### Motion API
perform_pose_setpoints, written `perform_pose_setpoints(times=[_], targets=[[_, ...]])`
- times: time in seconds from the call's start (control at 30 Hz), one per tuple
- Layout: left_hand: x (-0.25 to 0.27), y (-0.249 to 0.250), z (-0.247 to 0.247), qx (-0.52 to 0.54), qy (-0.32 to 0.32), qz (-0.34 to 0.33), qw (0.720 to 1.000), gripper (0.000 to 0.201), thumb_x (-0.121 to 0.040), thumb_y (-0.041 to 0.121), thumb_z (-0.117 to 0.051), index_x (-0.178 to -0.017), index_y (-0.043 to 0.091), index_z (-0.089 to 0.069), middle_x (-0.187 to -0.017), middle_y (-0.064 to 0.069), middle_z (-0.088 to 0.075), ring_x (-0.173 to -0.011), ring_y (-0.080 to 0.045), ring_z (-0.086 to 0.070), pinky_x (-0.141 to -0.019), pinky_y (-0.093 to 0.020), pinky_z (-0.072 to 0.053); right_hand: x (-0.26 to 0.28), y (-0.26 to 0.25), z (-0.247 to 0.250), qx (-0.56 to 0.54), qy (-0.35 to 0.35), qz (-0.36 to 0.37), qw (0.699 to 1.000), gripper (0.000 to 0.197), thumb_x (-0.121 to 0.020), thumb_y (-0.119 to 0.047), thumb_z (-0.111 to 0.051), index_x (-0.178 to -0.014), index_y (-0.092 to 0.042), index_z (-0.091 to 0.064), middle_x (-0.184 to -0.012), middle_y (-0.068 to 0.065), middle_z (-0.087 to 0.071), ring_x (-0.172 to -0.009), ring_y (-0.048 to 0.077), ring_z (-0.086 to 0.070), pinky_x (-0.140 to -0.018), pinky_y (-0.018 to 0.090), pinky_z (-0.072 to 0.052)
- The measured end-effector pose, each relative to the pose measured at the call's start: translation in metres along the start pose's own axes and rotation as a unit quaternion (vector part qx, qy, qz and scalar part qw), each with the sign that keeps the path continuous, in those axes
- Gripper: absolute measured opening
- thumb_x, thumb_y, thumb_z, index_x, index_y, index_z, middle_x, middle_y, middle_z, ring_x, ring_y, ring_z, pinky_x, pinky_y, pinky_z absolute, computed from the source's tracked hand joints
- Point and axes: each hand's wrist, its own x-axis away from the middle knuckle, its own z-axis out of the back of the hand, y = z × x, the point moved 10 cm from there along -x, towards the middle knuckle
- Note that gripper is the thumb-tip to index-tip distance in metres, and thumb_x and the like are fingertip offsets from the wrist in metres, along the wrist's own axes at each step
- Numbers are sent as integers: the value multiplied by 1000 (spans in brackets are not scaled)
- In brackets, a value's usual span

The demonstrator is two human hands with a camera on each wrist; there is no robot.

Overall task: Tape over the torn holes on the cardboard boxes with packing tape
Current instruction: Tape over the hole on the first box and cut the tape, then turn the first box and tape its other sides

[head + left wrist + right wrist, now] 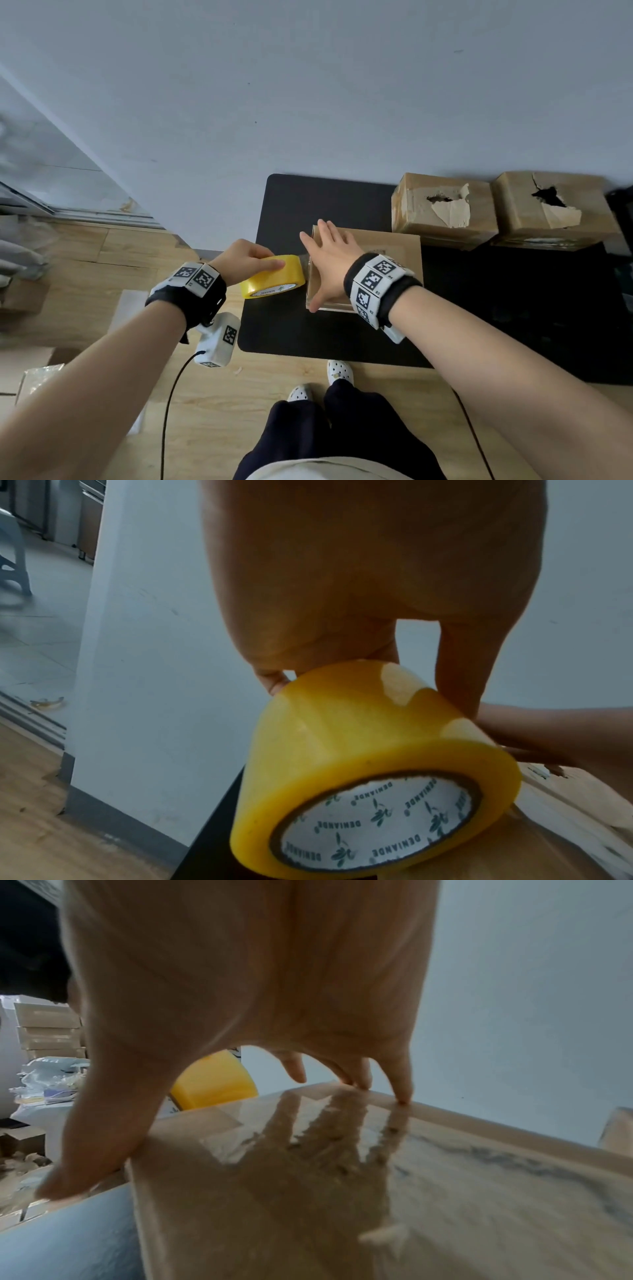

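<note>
My left hand [251, 262] grips a yellow roll of packing tape [274, 275] [359, 764] just off the left edge of a flat cardboard box [383, 250] on a black mat [342, 329]. A short stretch of tape runs from the roll to the box's left side. My right hand [329, 253] lies flat with spread fingers [397, 1074] on the box's glossy taped top [342, 1164], thumb hanging over the near left corner. Two more boxes, each with a torn hole, stand behind: one [445, 209] and another [551, 205] to its right.
A pale wall rises directly behind the mat. Wooden floor [102, 260] spreads to the left and front, with loose cardboard and wrapping at the far left [24, 294]. My feet in white clogs [339, 371] stand at the mat's front edge. Wrist-camera cables hang below both arms.
</note>
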Motion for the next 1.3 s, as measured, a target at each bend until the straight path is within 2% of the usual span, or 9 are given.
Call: perform_pose_setpoints(times=[0.17,0.37,0.47,0.63,0.73,0.93,1.07,1.17,1.3], targets=[[11,11,22,-51,9,-14,999,28,-84,44,-61,-93,20,-71,-86,2,-65,-87,-16,-58,-73,-23,-43,5,-12,19,33,17,16,999,122,-54,-68,-77,-148,-15,-19,-152,16,-11,-142,34,-10,-112,59,-21],[35,60,94,-97,76,-46,991,35,-77,49,-68,-60,18,-66,-60,2,-55,-59,-11,-49,-57,-22,-38,22,-17,69,-89,114,60,988,119,-54,-68,-77,-146,-19,-19,-152,11,-7,-143,32,-8,-115,49,-21],[47,94,119,-116,88,-68,987,40,-73,51,-69,-62,13,-64,-59,2,-49,-59,-12,-45,-57,-23,-35,33,-8,90,-192,161,83,964,119,-55,-59,-82,-147,-20,-16,-154,4,3,-143,27,-9,-117,38,-21],[52,142,114,-102,43,-106,988,37,-63,36,-52,-80,7,-67,-75,-2,-57,-76,-17,-50,-70,-28,-38,45,24,88,-302,199,85,928,117,-53,-53,-87,-145,-25,-20,-152,-14,8,-136,19,-33,-112,32,-31],[49,169,98,-103,28,-132,985,34,-66,40,-54,-79,10,-67,-74,-1,-57,-73,-14,-50,-70,-27,-37,58,45,77,-337,196,95,916,116,-55,-48,-88,-145,-28,-19,-152,-19,14,-140,12,-25,-112,27,-26],[36,210,53,-117,6,-168,979,36,-85,49,-59,-74,15,-63,-66,8,-52,-64,-8,-48,-62,-21,-36,91,82,66,-312,204,116,921,119,-55,-47,-88,-147,-34,-14,-151,-29,18,-140,-3,22,-116,30,-2],[34,226,26,-108,-8,-183,977,35,-86,51,-56,-65,23,-56,-63,9,-51,-61,-7,-49,-60,-19,-37,97,94,57,-383,185,107,899,112,-61,-40,-88,-147,-39,-17,-126,-52,5,-139,-4,15,-117,30,-5],[39,225,12,-42,-72,-189,978,31,-79,47,-58,-61,21,-56,-58,11,-49,-59,-7,-46,-63,-20,-35,99,107,47,-376,188,101,902,99,-62,-43,-87,-142,-43,-28,-129,-51,-3,-145,4,-2,-119,37,-15],[41,227,12,-35,-86,-214,972,36,-74,45,-62,-56,15,-54,-58,4,-41,-58,-10,-40,-61,-23,-29,101,117,41,-348,192,103,912,101,-63,-47,-84,-146,-37,-27,-137,-47,0,-139,-10,10,-117,28,-5]])
